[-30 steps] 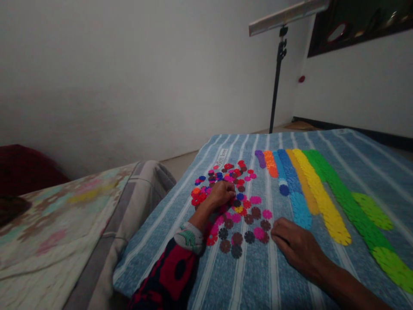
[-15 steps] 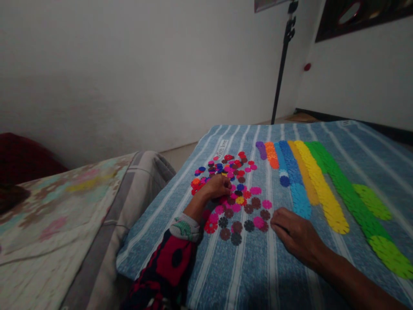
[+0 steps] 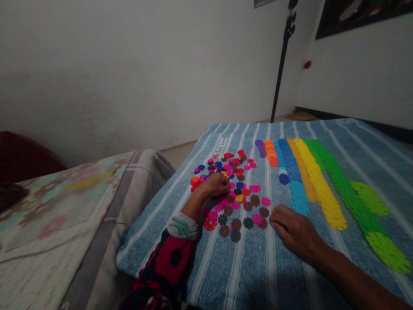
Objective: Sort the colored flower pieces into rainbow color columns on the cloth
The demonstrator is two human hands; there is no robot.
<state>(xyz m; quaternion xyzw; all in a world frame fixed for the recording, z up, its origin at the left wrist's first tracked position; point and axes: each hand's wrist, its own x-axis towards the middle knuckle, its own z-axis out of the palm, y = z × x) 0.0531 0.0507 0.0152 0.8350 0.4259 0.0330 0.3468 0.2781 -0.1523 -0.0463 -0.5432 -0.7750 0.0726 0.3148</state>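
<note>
The wall (image 3: 155,64) stands behind the cloth (image 3: 248,267), which is blue with white stripes. The cloth bears the discs (image 3: 225,231): sorted rows (image 3: 318,183) on its right part, a mixed pile (image 3: 236,224) at its middle. Its lower edge is partly cut off at the bottom of the view. The cover (image 3: 54,215), floral, lies left of the cloth; a gap separates the two. The stand (image 3: 280,77) rises behind the far edge of the cloth; its top is cut off.

Rows: purple, orange, blue, ochre, yellow and green, overlapping, laid from the far part of the cloth toward its near right. A strip of cloth runs between rows and pile. Pile: chiefly pink, red, brown and dark discs, some stacked.

Right hand (image 3: 293,226): over the cloth, just beside the pile's right side, fingers curled inward; cannot tell whether it grips a disc. The forearm leaves the view.

Left hand (image 3: 217,185): over the cloth's middle, on the pile, fingers bent together; fingertips and discs beneath are hidden, so its grip cannot be told.

Lettering (image 3: 221,147): "with love", toward the cloth's far left.
</note>
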